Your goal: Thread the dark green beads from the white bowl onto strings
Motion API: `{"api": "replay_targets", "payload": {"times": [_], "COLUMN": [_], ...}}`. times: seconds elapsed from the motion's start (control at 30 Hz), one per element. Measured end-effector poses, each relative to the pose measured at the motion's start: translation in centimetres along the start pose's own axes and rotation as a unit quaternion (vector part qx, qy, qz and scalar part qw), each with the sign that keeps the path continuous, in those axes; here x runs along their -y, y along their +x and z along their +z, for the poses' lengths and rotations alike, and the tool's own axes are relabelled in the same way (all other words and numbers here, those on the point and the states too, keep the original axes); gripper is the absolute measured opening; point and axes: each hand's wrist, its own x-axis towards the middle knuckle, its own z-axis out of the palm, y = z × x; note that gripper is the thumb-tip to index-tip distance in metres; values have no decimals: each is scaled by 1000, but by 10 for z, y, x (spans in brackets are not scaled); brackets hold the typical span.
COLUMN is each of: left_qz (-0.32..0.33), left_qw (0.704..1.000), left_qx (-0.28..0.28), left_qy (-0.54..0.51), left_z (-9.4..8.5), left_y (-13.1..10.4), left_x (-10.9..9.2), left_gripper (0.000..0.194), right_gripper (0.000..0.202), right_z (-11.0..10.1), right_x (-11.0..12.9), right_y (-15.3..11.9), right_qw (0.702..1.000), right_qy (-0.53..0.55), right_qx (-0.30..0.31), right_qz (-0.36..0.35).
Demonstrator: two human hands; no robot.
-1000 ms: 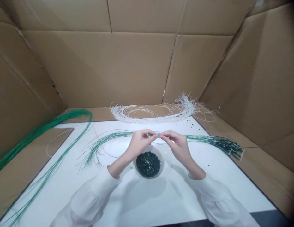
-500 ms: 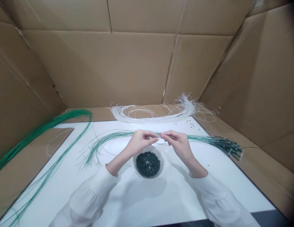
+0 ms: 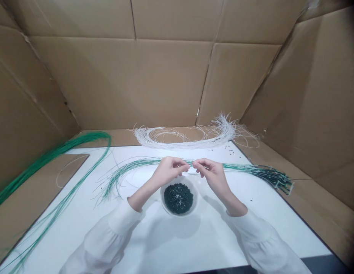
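Note:
Above a white bowl (image 3: pixel 196 198) of dark green beads (image 3: pixel 178 198), my left hand (image 3: pixel 170 168) and my right hand (image 3: pixel 210 169) face each other, fingertips a small gap apart. Each is closed in a pinch. Whatever lies between the fingertips is too small to make out. Behind the hands, a bundle of thin green strands (image 3: pixel 239 166) runs across the white table (image 3: pixel 177 243). Its left end fans out loose, and dark beads with pale tips cluster at its right end (image 3: pixel 276 178).
White strands (image 3: pixel 182 144) lie curved along the table's back edge. A thick green bundle (image 3: pixel 51 156) hangs over the left side, with thinner strands trailing forward. Small dark beads (image 3: pixel 230 150) are scattered at the back right. Cardboard walls (image 3: pixel 122 83) stand behind and at both sides.
My right hand has shifted very slightly left and its wrist has moved a little. My left hand is almost unmoved, its fingertips slightly further left.

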Motion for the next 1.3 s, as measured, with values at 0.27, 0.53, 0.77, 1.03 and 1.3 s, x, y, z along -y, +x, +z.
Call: {"api": "replay_targets", "payload": {"times": [0.27, 0.53, 0.77, 1.03, 1.3], "left_qz": [-22, -24, -22, -37, -55], "left_qw": [999, 999, 999, 998, 996], "left_qx": [-15, -11, -29, 7, 24], "left_qy": [-47, -39, -28, -43, -65], "left_z": [-1, 2, 4, 3, -13], "left_y": [1, 0, 0, 1, 4], "left_x": [0, -2, -1, 0, 4], "left_gripper": [24, 22, 21, 28, 30], "right_gripper": [32, 18, 17, 22, 25], "right_z": [-2, -2, 0, -1, -5], "right_x": [4, -1, 0, -6, -9], "right_y": [1, -1, -4, 0, 7], "right_qw": [999, 995, 977, 994, 994], "right_qy": [21, -66, -152, -78, -47], "right_qx": [39, -2, -2, -45, -99], "right_qz": [6, -68, -151, -53, -25]}}
